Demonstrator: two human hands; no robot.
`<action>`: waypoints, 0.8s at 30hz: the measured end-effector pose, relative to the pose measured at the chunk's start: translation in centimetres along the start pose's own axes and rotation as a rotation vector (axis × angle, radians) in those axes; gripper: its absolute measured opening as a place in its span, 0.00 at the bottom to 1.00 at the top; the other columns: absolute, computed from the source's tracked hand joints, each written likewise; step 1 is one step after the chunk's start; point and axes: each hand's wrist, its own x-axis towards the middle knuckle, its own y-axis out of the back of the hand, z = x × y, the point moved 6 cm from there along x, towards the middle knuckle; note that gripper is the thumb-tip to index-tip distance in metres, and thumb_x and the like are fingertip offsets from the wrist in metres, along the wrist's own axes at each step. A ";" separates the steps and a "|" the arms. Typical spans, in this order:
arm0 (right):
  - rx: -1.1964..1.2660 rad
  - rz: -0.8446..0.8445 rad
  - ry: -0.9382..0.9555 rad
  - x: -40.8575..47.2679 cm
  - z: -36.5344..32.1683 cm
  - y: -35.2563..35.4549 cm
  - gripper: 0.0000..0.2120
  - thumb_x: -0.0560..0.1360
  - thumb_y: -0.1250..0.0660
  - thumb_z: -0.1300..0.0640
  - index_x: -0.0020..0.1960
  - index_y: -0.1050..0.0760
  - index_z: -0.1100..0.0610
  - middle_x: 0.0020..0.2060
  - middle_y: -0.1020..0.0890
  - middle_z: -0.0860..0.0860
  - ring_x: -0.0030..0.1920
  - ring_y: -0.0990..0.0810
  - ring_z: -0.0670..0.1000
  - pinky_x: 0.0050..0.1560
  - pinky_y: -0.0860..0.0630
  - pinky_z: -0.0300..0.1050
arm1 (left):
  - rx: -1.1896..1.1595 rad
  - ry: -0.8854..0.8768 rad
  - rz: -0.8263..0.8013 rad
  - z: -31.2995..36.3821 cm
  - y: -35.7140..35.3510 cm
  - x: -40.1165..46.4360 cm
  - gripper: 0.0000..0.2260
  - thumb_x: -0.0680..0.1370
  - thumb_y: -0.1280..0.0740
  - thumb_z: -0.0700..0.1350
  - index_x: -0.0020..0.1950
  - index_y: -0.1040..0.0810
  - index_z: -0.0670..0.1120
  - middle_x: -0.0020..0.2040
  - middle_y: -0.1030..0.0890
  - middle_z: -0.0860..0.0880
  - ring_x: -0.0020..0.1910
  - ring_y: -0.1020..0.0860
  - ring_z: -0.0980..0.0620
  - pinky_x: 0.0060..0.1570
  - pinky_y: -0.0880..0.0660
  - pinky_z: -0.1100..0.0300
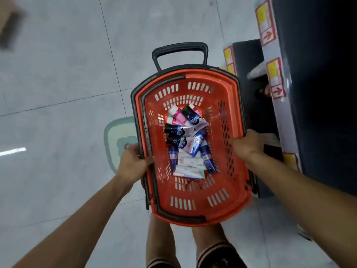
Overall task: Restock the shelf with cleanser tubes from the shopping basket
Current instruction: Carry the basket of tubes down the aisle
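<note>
Head view: an orange basket (193, 190) is seen from above, gripped at both long sides. The left hand (133, 161) is closed over the left rim, thumb inside; the right hand (247, 144) is clamped on the right rim. The basket's long axis runs away from the person, with the black pull handle (179, 53) at the far end and the near end over the person's legs (193, 246). The tubes (187, 140) are piled on the basket's floor, pointing several ways; bare floor is left around the pile. A dark shelf (318, 93) with red and yellow tags (266, 22) stands just right of the basket, its edge near the right hand. Wide open room is left on the left, where pale grey floor tiles (58, 93) are laid. A pale green object (117, 138) lies on the tiles, partly hidden under the left rim.
</note>
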 end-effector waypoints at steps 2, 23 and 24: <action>0.011 -0.016 -0.019 3.3 1.0 -2.1 0.21 0.69 0.25 0.48 0.59 0.21 0.55 0.51 0.15 0.53 0.48 0.16 0.57 0.53 0.17 0.54 | -0.004 0.006 -0.005 -1.6 -1.4 3.2 0.12 0.76 0.25 0.36 0.55 0.19 0.48 0.51 0.16 0.51 0.46 0.16 0.56 0.47 0.16 0.58; 0.233 -0.223 -0.025 19.8 4.1 -11.6 0.28 0.66 0.29 0.58 0.66 0.23 0.48 0.51 0.14 0.48 0.50 0.15 0.52 0.52 0.17 0.56 | -0.304 0.117 -0.120 -7.4 -11.3 19.5 0.24 0.76 0.35 0.26 0.70 0.26 0.42 0.58 0.16 0.41 0.51 0.14 0.51 0.44 0.17 0.61; 0.244 -0.218 -0.031 20.1 4.2 -11.7 0.29 0.66 0.28 0.59 0.67 0.24 0.49 0.52 0.15 0.48 0.51 0.15 0.53 0.53 0.18 0.56 | -0.304 0.120 -0.122 -7.8 -11.4 19.8 0.25 0.76 0.34 0.27 0.71 0.27 0.42 0.59 0.16 0.42 0.53 0.14 0.50 0.47 0.16 0.58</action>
